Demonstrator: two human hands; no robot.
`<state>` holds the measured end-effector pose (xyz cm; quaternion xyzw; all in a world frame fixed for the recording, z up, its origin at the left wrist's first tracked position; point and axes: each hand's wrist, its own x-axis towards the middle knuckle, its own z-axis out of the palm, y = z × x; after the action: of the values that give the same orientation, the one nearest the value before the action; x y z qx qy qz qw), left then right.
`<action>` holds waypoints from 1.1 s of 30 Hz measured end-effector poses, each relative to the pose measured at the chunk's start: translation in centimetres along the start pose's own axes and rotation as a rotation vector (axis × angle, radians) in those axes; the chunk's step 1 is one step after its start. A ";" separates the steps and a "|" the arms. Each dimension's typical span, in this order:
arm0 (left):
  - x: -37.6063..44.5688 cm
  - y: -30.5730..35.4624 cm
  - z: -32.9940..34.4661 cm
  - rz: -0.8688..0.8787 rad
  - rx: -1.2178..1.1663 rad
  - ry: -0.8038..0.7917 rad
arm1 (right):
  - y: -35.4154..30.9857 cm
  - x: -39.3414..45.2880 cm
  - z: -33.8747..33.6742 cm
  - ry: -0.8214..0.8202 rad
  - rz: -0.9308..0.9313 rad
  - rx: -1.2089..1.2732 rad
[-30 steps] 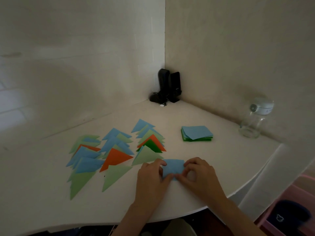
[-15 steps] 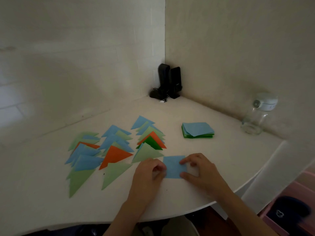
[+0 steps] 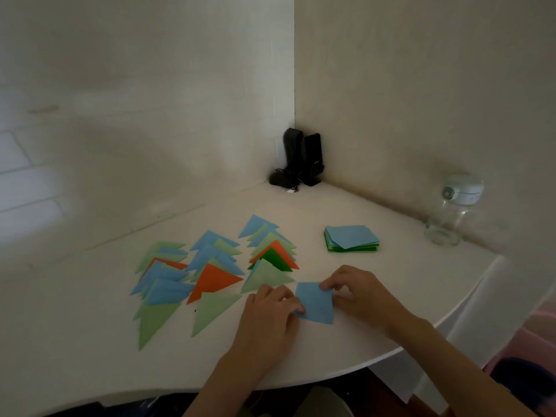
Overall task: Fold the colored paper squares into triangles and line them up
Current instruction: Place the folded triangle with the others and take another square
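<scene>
Folded triangles [image 3: 207, 275] in blue, green and orange lie in overlapping rows left of the blue square [image 3: 316, 303]. The left hand [image 3: 267, 319] pinches that square's left corner with curled fingers; the right hand [image 3: 358, 290] pinches its upper right corner. Behind the square sits the paper stack [image 3: 350, 238], and far right of it a glass jar [image 3: 448, 216].

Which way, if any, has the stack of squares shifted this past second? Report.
No. The stack of squares keeps its spot, nearer than and right of the black speakers.
</scene>
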<state>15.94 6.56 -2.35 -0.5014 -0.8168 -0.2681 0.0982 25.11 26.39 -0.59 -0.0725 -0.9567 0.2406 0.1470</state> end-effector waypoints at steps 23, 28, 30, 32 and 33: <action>-2.1 -0.9 -0.9 -0.123 0.073 0.089 | -2.2 -1.5 2.3 0.041 -0.028 -0.092; -2.1 -1.1 -1.0 -0.290 0.023 0.096 | -2.1 -1.8 3.1 0.045 0.135 0.029; -2.0 -0.8 -0.5 -0.313 0.035 0.118 | -2.4 -1.8 3.5 0.089 0.159 0.026; -1.9 -0.5 0.1 -0.334 0.047 0.151 | -2.7 -1.7 4.0 0.128 0.184 0.007; -1.7 -0.4 0.4 -0.348 0.062 0.167 | -2.9 -1.6 4.2 0.135 0.204 -0.011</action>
<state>16.47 5.33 -3.58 -0.3251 -0.8881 -0.2965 0.1331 25.09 21.68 -3.13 -0.1865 -0.9335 0.2436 0.1856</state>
